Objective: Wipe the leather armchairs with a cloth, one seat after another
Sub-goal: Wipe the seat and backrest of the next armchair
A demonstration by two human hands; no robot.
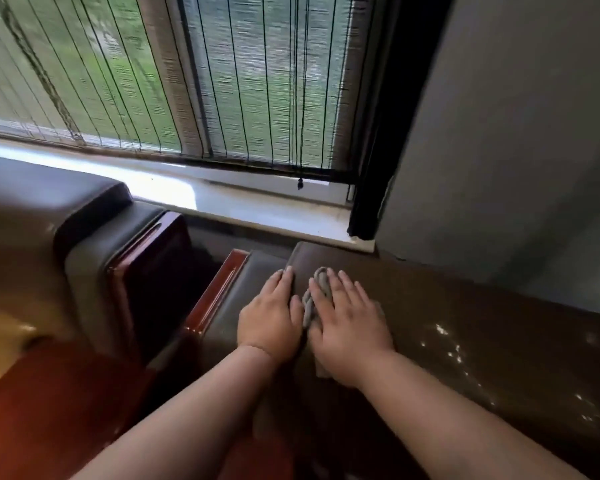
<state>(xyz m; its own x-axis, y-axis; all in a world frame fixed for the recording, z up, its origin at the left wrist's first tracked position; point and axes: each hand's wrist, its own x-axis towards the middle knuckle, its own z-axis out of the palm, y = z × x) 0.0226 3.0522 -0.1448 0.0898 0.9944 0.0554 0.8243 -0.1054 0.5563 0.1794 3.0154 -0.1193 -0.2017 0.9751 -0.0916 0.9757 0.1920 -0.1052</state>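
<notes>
A dark brown leather armchair [482, 341] fills the lower right, its top surface running from the window sill toward me. A crumpled grey cloth [317, 289] lies on that leather under my right hand [349, 323], which presses flat on it with straight fingers. Only the cloth's bunched left edge and a corner below the palm show. My left hand [272, 318] lies flat beside it on the leather at the armchair's left edge, fingers straight, touching the cloth's side.
A second leather armchair [84, 237] with red-brown wooden trim [219, 292] stands at the left, a dark gap between the two. A white window sill [274, 209] and bamboo blind [222, 81] lie behind. A grey wall [516, 133] rises at the right.
</notes>
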